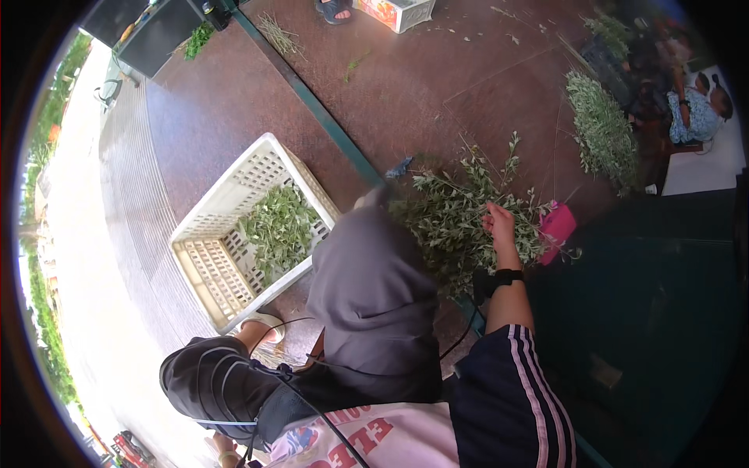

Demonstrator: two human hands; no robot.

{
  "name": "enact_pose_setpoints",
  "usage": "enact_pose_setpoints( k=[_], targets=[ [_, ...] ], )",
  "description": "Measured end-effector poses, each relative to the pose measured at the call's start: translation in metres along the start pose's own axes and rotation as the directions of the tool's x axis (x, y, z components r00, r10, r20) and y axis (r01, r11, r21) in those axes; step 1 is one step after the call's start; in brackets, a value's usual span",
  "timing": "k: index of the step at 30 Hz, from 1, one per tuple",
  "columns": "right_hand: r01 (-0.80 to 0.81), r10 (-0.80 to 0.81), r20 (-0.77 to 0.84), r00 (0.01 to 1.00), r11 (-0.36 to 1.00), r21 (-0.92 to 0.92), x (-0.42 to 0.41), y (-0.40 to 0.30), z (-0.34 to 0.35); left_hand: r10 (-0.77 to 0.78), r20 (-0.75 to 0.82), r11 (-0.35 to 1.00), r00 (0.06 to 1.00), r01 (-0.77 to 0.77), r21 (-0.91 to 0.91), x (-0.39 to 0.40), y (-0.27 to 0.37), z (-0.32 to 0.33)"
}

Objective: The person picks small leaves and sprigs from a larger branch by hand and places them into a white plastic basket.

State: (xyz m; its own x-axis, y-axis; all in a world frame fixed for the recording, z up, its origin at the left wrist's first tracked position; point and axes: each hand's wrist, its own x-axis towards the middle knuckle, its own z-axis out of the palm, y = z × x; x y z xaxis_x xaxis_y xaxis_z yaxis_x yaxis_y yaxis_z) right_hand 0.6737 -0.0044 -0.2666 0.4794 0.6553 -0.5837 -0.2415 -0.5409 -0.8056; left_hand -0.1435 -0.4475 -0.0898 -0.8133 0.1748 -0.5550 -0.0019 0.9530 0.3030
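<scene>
My right hand [499,224] is over a pile of cut leafy stems [453,216] to the right of my knee. Its fingers are slightly curled and apart, with no stem plainly gripped. Low at the bottom left, partly hidden beside my thigh, shows my left hand [221,443]; what it does cannot be made out. A white slatted plastic crate [213,275] stands in front of my legs, tilted in view, and holds loose picked green leaves [279,228]. A pink object [557,233] lies by the right end of the pile.
A green metal strip [310,111] crosses the red-brown floor. Another leafy bundle [603,131] lies at the right, near a seated person [696,117]. A white box [404,13] and a person's sandalled foot [333,11] are at the top. Dry stems [278,35] lie beyond the crate.
</scene>
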Motion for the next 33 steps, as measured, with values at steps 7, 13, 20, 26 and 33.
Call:
enact_pose_setpoints(
  k=[7, 13, 20, 26, 33],
  targets=[
    [0.509, -0.549, 0.103, 0.830, 0.820, 0.263, -0.111, -0.150, 0.010, 0.313, -0.115, 0.821, 0.943, -0.329, -0.467, 0.086, 0.072, -0.036],
    [0.424, -0.808, 0.357, 0.469, 0.561, 0.712, -0.229, -0.259, 0.123, 0.670, -0.371, 0.526, 0.643, -0.764, -0.374, -0.027, 0.247, -0.026],
    [-0.062, -0.608, 0.781, 0.141, 0.782, 0.620, -0.363, -0.236, 0.319, 0.896, -0.086, 0.220, 0.436, -0.603, -0.767, -0.149, 0.350, 0.049],
    [0.034, -0.258, 0.966, -0.012, 0.966, 0.258, -0.444, -0.179, 0.409, 0.919, -0.046, 0.157, 0.392, -0.471, -0.868, -0.134, 0.383, 0.042],
    [0.418, -0.103, 0.981, -0.165, 0.894, 0.164, -0.431, -0.148, 0.436, 0.798, -0.061, 0.095, 0.600, -0.225, -0.970, -0.091, 0.398, 0.051]
  ],
)
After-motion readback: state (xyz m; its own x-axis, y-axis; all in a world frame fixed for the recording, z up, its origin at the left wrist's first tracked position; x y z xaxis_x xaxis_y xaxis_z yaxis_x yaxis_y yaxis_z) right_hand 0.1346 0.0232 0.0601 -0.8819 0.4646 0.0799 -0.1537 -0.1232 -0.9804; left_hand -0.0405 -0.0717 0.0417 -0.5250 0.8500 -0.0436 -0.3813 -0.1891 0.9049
